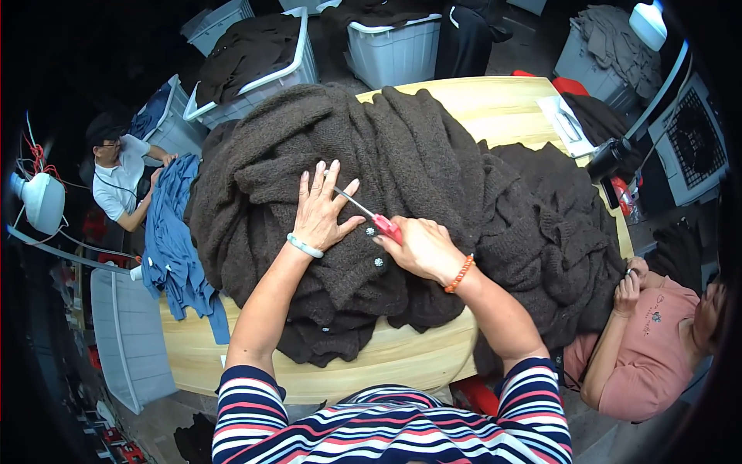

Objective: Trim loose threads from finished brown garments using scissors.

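A dark brown knitted garment [348, 271] with sparkly buttons lies in thick folds before me. My left hand [318, 207], fingers spread, rests flat on the knit. Gripped in my right hand [425, 247] is a red-handled tool with a thin metal shaft [379, 223]. Its shaft points up and left, and the tip reaches between the spread fingers of my left hand. A small button [327, 173] shows by those fingertips. Below the red handle sit two more buttons, the lower button [379, 262] being plainly visible on the knit.
More brown knitwear [541, 232] is heaped to the right on the wooden table [410, 356]. A person in pink [657, 348] sits at the right; another in white [120, 178] handles blue garments [171, 224] at the left. Grey bins [394, 54] of clothing stand behind.
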The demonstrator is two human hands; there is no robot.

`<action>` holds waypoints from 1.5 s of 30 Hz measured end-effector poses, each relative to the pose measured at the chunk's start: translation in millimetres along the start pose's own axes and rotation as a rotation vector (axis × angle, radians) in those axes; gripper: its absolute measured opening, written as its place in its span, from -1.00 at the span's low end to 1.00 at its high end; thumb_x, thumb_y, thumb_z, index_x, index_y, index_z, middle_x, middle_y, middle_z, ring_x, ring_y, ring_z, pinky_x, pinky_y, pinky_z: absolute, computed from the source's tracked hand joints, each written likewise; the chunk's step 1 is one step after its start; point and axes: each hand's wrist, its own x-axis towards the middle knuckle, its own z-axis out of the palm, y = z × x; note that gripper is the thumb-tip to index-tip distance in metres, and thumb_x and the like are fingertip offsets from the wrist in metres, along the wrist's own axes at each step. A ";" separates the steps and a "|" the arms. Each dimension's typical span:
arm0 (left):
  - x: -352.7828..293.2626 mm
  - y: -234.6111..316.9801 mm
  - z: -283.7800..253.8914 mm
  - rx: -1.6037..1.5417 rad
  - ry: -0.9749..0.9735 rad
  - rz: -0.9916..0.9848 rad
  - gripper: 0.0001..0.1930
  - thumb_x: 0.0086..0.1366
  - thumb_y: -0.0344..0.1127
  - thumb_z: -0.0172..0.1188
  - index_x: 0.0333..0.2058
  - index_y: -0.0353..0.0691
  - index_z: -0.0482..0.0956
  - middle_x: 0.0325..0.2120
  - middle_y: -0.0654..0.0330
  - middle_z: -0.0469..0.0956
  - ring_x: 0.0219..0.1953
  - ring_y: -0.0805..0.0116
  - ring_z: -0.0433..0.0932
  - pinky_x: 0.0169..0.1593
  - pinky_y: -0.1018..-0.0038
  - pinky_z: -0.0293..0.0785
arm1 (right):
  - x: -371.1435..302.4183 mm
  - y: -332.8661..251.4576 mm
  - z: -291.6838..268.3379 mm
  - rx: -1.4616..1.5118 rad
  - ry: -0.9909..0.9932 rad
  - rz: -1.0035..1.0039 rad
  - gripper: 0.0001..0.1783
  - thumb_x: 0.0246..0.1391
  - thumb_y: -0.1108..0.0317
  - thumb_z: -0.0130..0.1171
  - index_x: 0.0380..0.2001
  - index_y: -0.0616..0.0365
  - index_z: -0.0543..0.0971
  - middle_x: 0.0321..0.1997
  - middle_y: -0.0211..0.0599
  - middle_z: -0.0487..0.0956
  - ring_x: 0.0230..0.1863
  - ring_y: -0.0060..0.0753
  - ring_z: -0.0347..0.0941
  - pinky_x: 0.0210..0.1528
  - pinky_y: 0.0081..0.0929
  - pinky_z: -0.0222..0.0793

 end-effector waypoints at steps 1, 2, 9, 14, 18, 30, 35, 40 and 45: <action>-1.5 -0.2 -0.3 -0.010 -0.007 -0.004 -0.26 0.07 0.08 0.35 0.24 0.07 0.39 0.39 -0.08 0.00 0.43 -0.09 -0.06 0.42 -0.04 -0.21 | -7.2 0.7 -3.6 -0.033 -0.051 0.012 -0.61 0.18 0.01 0.14 -0.31 0.18 0.53 -0.41 0.08 0.61 -0.25 0.22 0.55 -0.17 0.01 0.43; -4.1 -2.0 -1.2 -0.007 -0.008 -0.011 -0.26 0.07 0.08 0.35 0.24 0.07 0.39 0.39 -0.08 0.00 0.43 -0.09 -0.06 0.42 -0.04 -0.21 | -13.6 2.8 -5.7 -0.066 -0.105 0.019 -0.61 0.18 0.02 0.14 -0.30 0.18 0.54 -0.39 0.08 0.61 -0.23 0.21 0.55 -0.15 -0.01 0.43; -7.3 3.6 3.1 -0.036 -0.022 0.069 -0.28 0.11 0.07 0.30 0.25 0.04 0.37 0.38 -0.11 0.02 0.44 -0.08 -0.07 0.43 -0.01 -0.26 | -26.4 -0.8 -8.5 -0.071 -0.069 0.063 -0.60 0.15 0.00 0.16 -0.26 0.15 0.55 -0.38 0.06 0.62 -0.21 0.20 0.56 -0.14 0.00 0.43; -3.2 3.1 6.7 -0.027 -0.020 0.055 -0.31 0.14 0.11 0.27 0.23 0.07 0.40 0.37 -0.10 0.04 0.43 -0.07 -0.06 0.43 0.00 -0.25 | 2.3 -4.0 -5.0 -0.057 -0.017 0.057 -0.60 0.17 0.00 0.13 -0.31 0.18 0.54 -0.38 0.09 0.61 -0.23 0.23 0.55 -0.15 0.01 0.43; -13.4 2.2 7.9 -0.028 -0.022 0.052 -0.26 0.13 0.11 0.27 0.26 0.02 0.34 0.38 -0.10 0.01 0.43 -0.09 -0.07 0.42 -0.04 -0.25 | -47.9 4.7 -8.1 -0.090 -0.141 0.088 -0.61 0.15 0.02 0.16 -0.32 0.18 0.54 -0.39 0.06 0.61 -0.23 0.20 0.55 -0.17 0.00 0.44; -64.7 69.1 11.9 -0.069 -0.214 0.201 -0.39 0.15 0.04 0.26 0.15 -0.08 0.47 0.36 -0.04 0.09 0.45 -0.02 -0.07 0.43 -0.09 -0.33 | -142.7 24.9 3.7 -0.155 -0.360 0.224 -0.60 0.16 0.00 0.15 -0.24 0.15 0.53 -0.45 0.08 0.60 -0.30 0.19 0.56 -0.21 0.03 0.44; -87.5 76.2 23.6 0.034 -0.269 0.287 -0.36 0.19 -0.06 0.22 0.22 -0.17 0.37 0.36 -0.02 0.11 0.44 0.05 -0.02 0.46 0.06 -0.25 | -144.8 16.2 -1.2 -0.098 -0.317 0.227 -0.60 0.16 -0.01 0.14 -0.25 0.15 0.53 -0.46 0.08 0.59 -0.30 0.20 0.56 -0.21 0.02 0.43; -83.9 69.1 13.5 -0.254 -0.194 0.237 -0.53 0.14 -0.19 0.28 0.04 -0.17 0.53 0.20 -0.01 0.36 0.32 -0.01 0.24 0.39 0.12 0.05 | -114.0 -3.3 -8.7 -0.133 -0.193 0.175 -0.64 0.17 0.05 0.14 -0.29 0.17 0.52 -0.43 0.11 0.60 -0.30 0.22 0.56 -0.19 0.04 0.42; -53.0 30.0 -15.6 -0.003 0.212 -0.028 -0.52 0.12 -0.19 0.33 0.04 -0.13 0.53 0.18 0.01 0.37 0.17 -0.05 0.36 0.08 0.17 0.32 | -122.8 -0.6 -4.9 -0.082 -0.206 0.162 -0.65 0.17 0.05 0.15 -0.26 0.15 0.50 -0.45 0.07 0.60 -0.30 0.21 0.56 -0.18 0.04 0.42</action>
